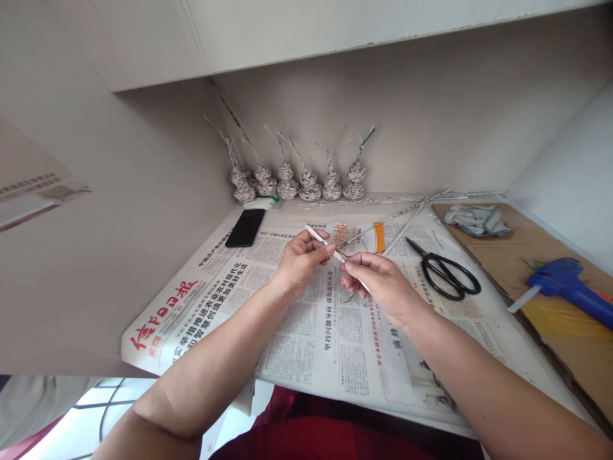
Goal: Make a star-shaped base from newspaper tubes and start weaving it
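Note:
Both hands pinch one thin rolled paper stick [315,234] above the newspaper [306,338]. My left hand [302,259] closes its fingers around the upper part, with the white end poking out beyond the thumb. Lower down the stick, my right hand [371,275] grips it between thumb and fingers. Other rolled paper sticks [412,220] lie crossed just behind the hands, beside a paper piece with orange print [378,237]. To the right of my right hand rest black-handled scissors [445,275], blades pointing away.
Several woven paper gourds [310,185] stand in a row against the back wall. A black phone [246,228] lies at left. On the cardboard [522,239] at right are a crumpled cloth [476,220] and a blue glue gun [565,284]. A shelf edge [335,41] overhangs the table.

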Tool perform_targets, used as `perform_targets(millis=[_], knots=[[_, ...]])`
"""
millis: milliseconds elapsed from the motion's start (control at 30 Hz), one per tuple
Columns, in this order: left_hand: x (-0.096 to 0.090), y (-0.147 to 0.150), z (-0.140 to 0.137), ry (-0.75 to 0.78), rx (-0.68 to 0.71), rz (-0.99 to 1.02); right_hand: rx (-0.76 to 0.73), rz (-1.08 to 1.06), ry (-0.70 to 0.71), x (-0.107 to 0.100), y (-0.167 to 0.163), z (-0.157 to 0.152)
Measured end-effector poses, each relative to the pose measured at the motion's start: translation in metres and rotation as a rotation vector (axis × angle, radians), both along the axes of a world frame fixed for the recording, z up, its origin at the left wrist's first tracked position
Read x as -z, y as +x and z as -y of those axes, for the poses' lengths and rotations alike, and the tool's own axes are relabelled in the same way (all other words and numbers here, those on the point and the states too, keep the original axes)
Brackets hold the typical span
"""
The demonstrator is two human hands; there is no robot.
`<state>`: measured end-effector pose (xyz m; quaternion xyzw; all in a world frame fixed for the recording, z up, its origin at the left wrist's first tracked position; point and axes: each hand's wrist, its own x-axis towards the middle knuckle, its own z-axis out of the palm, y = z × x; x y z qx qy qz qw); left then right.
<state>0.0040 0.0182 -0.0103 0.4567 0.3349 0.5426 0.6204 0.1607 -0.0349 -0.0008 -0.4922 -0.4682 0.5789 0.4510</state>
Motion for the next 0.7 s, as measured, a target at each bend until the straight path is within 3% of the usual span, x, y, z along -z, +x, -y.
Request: perform_targets(millis=[233,400,700], knots=[[0.0012,-0.0015,0.0009,-0.099,0.121,-0.069,0.002,-0.008,-0.020,0.0039,0.0015,-0.0015],[0.0043,-0.0024,0.0005,-0.033,0.114,-0.220,0.010,-0.010,-0.025,0.0023,-0.0001,-0.0004],[0.0036,-0.0025,0.0003,-0.026,0.086,-0.257,0.026,-0.013,-0.018,-0.0001,-0.0011,-0.0003]])
